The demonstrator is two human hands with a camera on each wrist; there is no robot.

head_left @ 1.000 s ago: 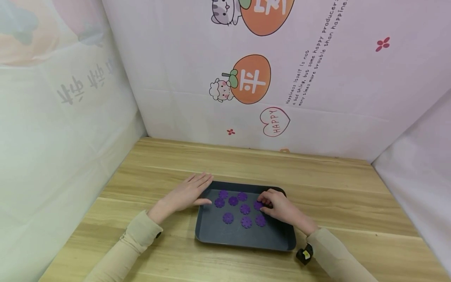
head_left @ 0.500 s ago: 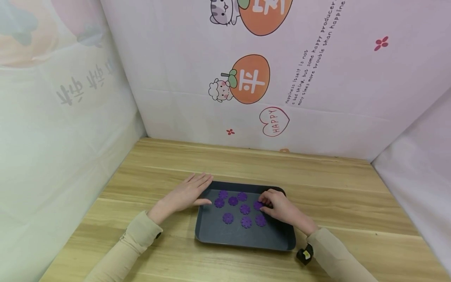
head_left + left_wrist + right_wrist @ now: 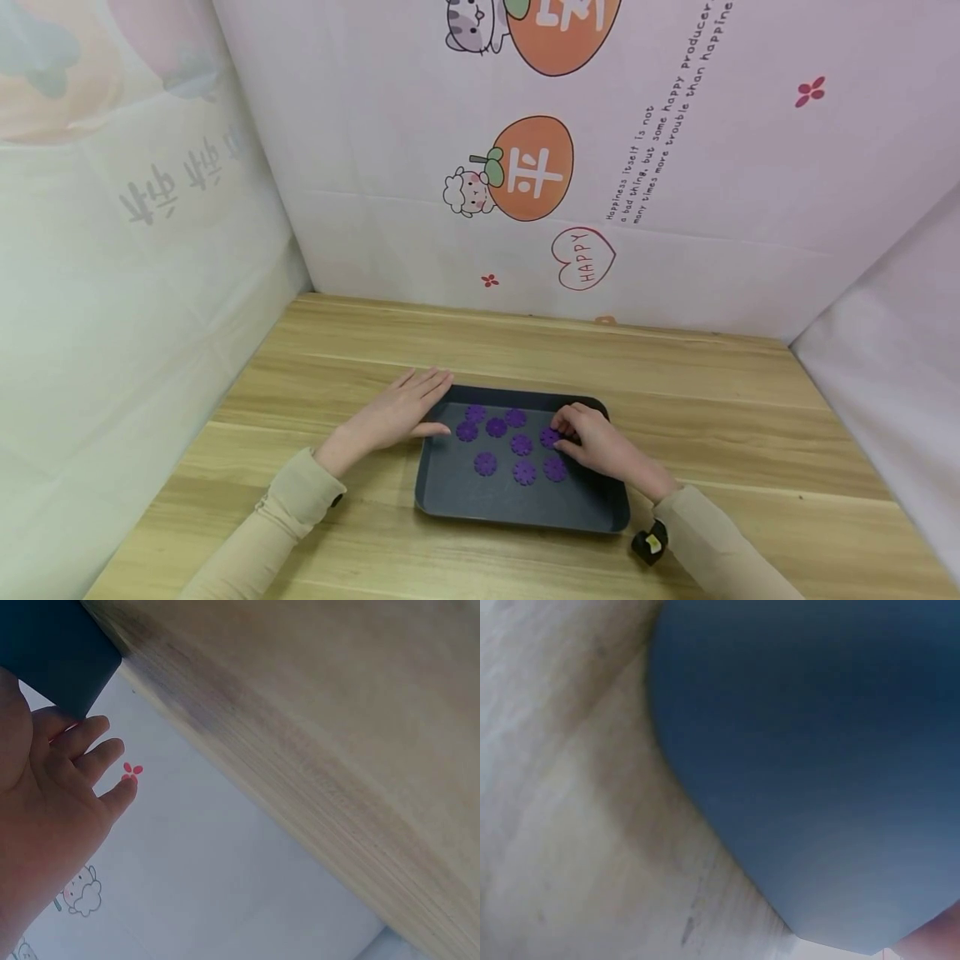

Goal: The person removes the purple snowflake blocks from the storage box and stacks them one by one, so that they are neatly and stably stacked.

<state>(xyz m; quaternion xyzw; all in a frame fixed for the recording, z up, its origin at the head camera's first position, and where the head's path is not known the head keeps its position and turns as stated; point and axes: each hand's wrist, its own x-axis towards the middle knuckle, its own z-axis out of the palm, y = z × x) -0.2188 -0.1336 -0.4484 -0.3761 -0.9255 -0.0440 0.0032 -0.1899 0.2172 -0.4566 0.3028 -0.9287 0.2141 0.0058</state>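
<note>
A dark grey tray (image 3: 521, 512) lies on the wooden table, with several purple notched plastic discs (image 3: 524, 473) spread flat in it. My left hand (image 3: 393, 412) rests at the tray's far left corner, fingers straight and thumb over the left rim. In the left wrist view, that hand (image 3: 56, 780) shows beside the dark tray corner (image 3: 60, 652). My right hand (image 3: 592, 437) is inside the tray at the right, its curled fingers and thumb pinching the edge of a purple notched disc (image 3: 549, 437). The right wrist view holds mostly the tray's outer wall (image 3: 802, 765), with a blurred bit of hand.
The wooden table (image 3: 360, 333) extends around the tray on all sides. A white printed cloth (image 3: 390, 167) stands upright behind it, with more white cloth on the left and right. A black wrist camera (image 3: 648, 542) hangs by the right sleeve.
The disc at the right hand's fingertips has turned or shifted very slightly, and the hand has moved a touch to the right. The left hand and the tray have stayed in place.
</note>
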